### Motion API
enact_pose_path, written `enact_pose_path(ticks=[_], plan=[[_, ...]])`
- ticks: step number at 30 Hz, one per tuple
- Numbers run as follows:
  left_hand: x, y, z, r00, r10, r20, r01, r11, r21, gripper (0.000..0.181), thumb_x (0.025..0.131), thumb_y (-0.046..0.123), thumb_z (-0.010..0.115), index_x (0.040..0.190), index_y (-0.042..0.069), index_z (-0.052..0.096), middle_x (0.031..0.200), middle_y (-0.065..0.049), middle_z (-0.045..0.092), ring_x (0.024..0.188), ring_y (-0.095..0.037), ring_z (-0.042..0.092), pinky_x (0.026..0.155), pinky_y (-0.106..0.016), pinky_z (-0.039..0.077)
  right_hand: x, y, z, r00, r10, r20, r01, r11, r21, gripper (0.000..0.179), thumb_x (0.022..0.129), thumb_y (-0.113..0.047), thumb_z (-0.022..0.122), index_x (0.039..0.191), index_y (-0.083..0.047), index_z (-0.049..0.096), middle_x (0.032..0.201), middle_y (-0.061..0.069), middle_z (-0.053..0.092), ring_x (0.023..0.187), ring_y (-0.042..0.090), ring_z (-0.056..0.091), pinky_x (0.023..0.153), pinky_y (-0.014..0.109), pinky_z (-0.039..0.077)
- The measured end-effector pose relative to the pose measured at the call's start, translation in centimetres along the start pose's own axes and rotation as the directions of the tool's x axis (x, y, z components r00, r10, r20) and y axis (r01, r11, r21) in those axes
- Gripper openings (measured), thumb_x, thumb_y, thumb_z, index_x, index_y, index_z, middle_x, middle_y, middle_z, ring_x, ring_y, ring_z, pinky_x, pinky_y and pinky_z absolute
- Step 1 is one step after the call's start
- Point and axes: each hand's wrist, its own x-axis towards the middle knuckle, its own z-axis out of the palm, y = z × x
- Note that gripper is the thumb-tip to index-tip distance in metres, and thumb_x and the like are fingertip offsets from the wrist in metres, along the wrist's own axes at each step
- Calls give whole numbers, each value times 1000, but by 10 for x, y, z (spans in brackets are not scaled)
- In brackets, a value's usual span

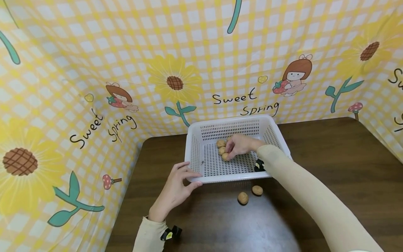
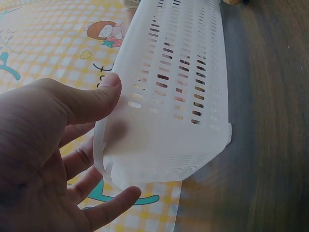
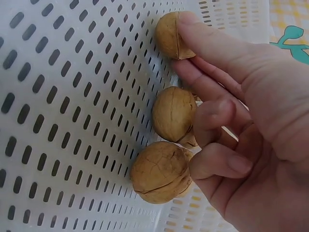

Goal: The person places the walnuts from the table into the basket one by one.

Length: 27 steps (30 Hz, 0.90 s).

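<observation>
A white perforated plastic basket (image 1: 194,150) stands on the brown table. My left hand (image 1: 178,185) holds its near-left corner; in the left wrist view the thumb (image 2: 112,87) lies on one side of the rim and the fingers on the other. Inside the basket, my right hand (image 1: 240,144) pinches a walnut (image 3: 169,36) between thumb and fingertips, down at the basket floor. Beside that nut sit more walnuts, one (image 3: 173,113) in the middle and another (image 3: 161,172) under the curled fingers. Some nuts are partly hidden by the right hand.
Two loose walnuts lie on the table in front of the basket, one (image 1: 243,198) left of the other (image 1: 257,190). A yellow checked cloth (image 1: 201,70) with printed flowers hangs behind and beside the brown table (image 1: 333,157). Black straps circle both wrists.
</observation>
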Motion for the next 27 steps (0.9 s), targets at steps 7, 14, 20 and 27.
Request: enact_pose_path(ticks=[7, 14, 20, 27], plan=[[0, 0, -1, 1000, -1, -4, 1, 1000, -4, 20, 88, 17, 88, 108, 18, 86, 107, -2, 76, 150, -32, 44, 122, -59, 42, 0, -2, -2, 1000, -5, -7, 6, 1000, 19, 27, 84, -24, 93, 104, -11, 82, 103, 1, 81, 96, 14, 73, 92, 33, 61], [0, 0, 0, 1000, 6, 0, -6, 1000, 0, 21, 88, 17, 89, 109, 17, 86, 108, -3, 77, 149, -32, 45, 122, -59, 42, -11, -4, -12, 999, -24, -39, 24, 1000, 1, 27, 89, -26, 89, 108, -10, 82, 107, 3, 81, 100, 16, 74, 94, 37, 62], [-1, -1, 0, 1000, 9, 0, -9, 1000, 2, 21, 89, 17, 88, 109, 19, 86, 112, -3, 77, 150, -32, 45, 121, -59, 44, -38, -18, -35, 996, -18, -91, 21, 999, 26, 31, 94, -27, 84, 119, -9, 80, 118, 4, 80, 111, 22, 73, 102, 46, 60], [0, -2, 0, 1000, 4, 10, -4, 1000, 1, 21, 89, 18, 88, 110, 19, 86, 111, -4, 77, 150, -32, 44, 122, -60, 43, -79, -41, -51, 978, -142, -151, 143, 990, -9, 21, 95, -30, 82, 112, -17, 82, 114, 0, 80, 94, 16, 70, 86, 38, 60]])
